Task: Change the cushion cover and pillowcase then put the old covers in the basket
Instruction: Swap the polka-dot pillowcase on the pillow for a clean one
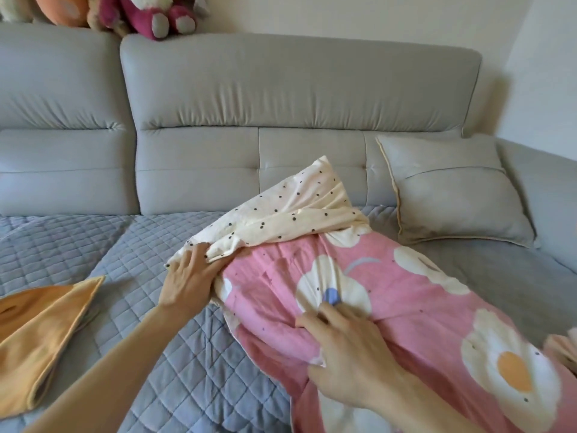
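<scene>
Grey sofa (296, 89) fills the room's pale wall side, its seat spread with a blue-grey quilted throw (150, 245). Plush toys (150, 14) sit on the backrest at far left. Below them an orange cover (40, 339) lies flat on the throw. The left hand (187, 282) grips the near corner of a dotted pillow (296, 214), fingers curled over its cloth. That pillow pokes halfway out of a pink flowered pillowcase (421, 307). The right hand (352, 360) bunches the pillowcase in curled fingers. A grey cushion (452, 201) leans against the backrest at right.
</scene>
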The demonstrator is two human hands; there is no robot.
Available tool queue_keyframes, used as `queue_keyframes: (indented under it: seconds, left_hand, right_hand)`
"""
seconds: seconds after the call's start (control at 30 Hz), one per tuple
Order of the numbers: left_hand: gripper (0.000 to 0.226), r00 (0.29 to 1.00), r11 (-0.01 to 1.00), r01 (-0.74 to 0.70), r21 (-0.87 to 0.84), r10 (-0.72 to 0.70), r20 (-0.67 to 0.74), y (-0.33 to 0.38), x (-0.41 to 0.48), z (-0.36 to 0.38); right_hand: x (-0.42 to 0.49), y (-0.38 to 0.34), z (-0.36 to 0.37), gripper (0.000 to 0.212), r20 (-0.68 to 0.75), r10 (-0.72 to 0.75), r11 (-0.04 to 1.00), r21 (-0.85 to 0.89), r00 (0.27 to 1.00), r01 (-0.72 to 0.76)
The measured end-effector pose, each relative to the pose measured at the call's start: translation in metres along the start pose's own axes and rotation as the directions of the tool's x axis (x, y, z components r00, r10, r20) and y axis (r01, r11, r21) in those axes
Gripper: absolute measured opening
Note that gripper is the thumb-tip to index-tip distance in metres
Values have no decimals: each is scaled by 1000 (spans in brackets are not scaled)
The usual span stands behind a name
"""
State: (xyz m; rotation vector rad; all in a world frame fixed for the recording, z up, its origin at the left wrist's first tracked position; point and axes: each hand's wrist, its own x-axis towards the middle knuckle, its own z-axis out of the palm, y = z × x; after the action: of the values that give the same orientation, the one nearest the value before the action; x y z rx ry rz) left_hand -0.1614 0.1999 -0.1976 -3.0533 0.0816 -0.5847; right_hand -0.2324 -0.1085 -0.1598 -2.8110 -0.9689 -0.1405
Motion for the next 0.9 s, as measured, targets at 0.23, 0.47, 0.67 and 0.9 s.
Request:
queue_keyframes:
  seconds: [0.23,0.47,0.67,0.9]
  left_hand:
    - [33,990,913,-125,-388,88,-111,47,23,-52]
    - [52,963,915,-234,-327,265,50,159,110,-68]
    - [34,857,892,-333,-307,422,295,234,181,-49]
    - [18,792,890,-396,-224,455,408,257,201,-60]
  right_hand:
    - [42,75,-69,71,-280,354,917,294,892,-271]
    - [47,131,-17,109,74,623,619,562,779,-549]
    - [41,123,-20,74,-130,551,682,639,824,-355]
    - [41,123,-10,51,-292,453,812,524,842,-256]
